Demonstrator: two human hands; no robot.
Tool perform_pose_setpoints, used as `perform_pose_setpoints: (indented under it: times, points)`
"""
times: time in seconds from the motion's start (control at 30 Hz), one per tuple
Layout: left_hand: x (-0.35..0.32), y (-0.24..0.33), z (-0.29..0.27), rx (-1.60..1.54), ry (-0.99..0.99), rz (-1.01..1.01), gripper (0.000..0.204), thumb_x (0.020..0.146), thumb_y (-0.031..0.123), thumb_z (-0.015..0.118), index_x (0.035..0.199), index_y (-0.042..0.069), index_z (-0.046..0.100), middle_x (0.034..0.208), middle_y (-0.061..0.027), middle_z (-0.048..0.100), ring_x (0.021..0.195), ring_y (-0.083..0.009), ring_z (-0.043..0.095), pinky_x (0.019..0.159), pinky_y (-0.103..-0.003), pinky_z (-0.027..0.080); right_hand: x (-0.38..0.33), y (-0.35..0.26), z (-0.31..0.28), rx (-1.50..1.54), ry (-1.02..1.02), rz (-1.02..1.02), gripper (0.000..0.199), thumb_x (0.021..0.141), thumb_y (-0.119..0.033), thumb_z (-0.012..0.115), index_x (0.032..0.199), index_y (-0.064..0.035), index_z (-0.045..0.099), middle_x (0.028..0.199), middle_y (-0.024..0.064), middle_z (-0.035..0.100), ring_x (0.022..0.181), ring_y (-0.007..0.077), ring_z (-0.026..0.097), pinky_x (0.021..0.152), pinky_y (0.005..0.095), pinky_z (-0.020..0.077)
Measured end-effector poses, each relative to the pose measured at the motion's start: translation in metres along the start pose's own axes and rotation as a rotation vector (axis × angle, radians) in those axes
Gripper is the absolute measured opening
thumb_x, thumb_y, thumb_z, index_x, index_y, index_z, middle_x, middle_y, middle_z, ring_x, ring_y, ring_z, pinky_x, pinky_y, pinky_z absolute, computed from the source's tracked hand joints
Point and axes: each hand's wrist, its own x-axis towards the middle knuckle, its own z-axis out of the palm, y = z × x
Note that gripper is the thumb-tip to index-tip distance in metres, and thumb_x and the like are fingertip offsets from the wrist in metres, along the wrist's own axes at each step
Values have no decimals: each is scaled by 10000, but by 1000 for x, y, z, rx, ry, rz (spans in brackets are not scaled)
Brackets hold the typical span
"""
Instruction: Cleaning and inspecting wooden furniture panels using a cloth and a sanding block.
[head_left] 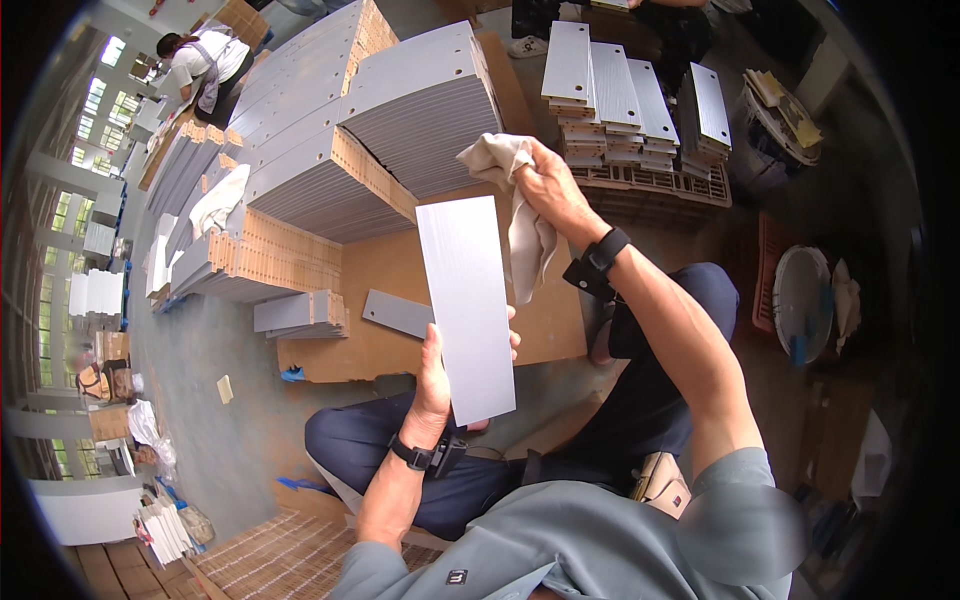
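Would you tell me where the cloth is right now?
In the head view, the cloth hangs from the right hand, upper centre, beside the grey panel's top edge.

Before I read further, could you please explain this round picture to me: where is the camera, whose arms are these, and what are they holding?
The camera sits on a person's head and looks down, so the picture bends at its rim. Both arms are that person's own. The left hand holds a flat grey panel upright by its lower edge. The right hand grips a pale cloth near the panel's top corner. Ahead, on a brown board, lie large stacks of similar grey panels, and one single panel lies flat. Another person works far behind.
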Motion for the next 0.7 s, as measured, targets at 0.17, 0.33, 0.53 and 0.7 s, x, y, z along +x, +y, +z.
perform_pose_setpoints:
  times: [0.17, 0.33, 0.53, 0.7]
  points:
    - [-2, 7, -6, 48, -31, 48, 910, 1009, 727, 344, 1502, -34, 424, 1427, -235, 545, 1112, -276, 660, 916, -396, 584, -5, -2, -8, 43, 14, 26, 351, 1045, -253, 496, 1333, -91, 614, 1057, 55, 686, 925, 132, 639, 843, 313, 536]
    - [-3, 10, -7, 34, -14, 61, 901, 1014, 723, 335, 1517, -20, 411, 1427, -237, 543, 1114, -283, 659, 916, -400, 584, -7, -16, -9, 49, 27, -27, 352, 1064, -301, 524, 1342, -100, 607, 1078, 59, 676, 961, 138, 633, 844, 318, 540]
    - [-2, 8, -10, 8, -12, 74, 880, 1024, 709, 324, 1529, -7, 398, 1437, -237, 536, 1121, -293, 657, 924, -409, 582, -5, -12, -10, 20, 37, -85, 381, 1061, -335, 537, 1352, -99, 604, 1097, 76, 675, 991, 152, 633, 867, 335, 534]
    - [-4, 7, -9, -4, 65, 66, 904, 1012, 713, 355, 1547, -15, 361, 1443, -253, 522, 1093, -340, 652, 888, -441, 593, -7, -16, -6, -47, 96, -267, 410, 1049, -348, 559, 1371, -96, 599, 1120, 104, 700, 1038, 178, 647, 903, 337, 528]
